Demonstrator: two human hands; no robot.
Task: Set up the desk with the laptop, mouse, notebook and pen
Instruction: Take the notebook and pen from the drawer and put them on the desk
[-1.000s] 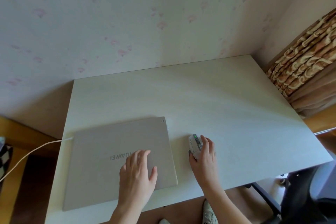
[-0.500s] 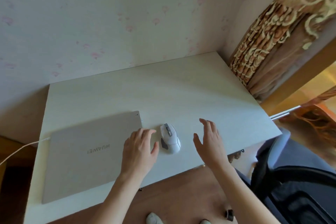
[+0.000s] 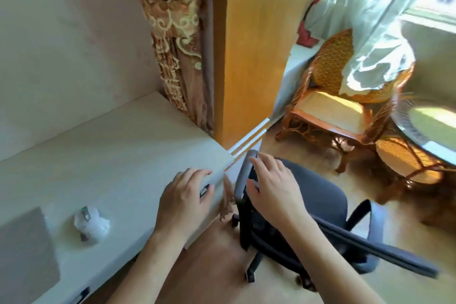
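The grey laptop (image 3: 23, 249) is cut by the left edge; the white mouse (image 3: 90, 223) beside it is blurred. Left hand (image 3: 183, 201) and right hand (image 3: 274, 189) hold nothing, fingers relaxed.

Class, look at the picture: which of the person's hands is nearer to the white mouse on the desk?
The left. The left hand is over the desk's right corner, to the right of the mouse. The right hand is farther right, off the desk, over the office chair.
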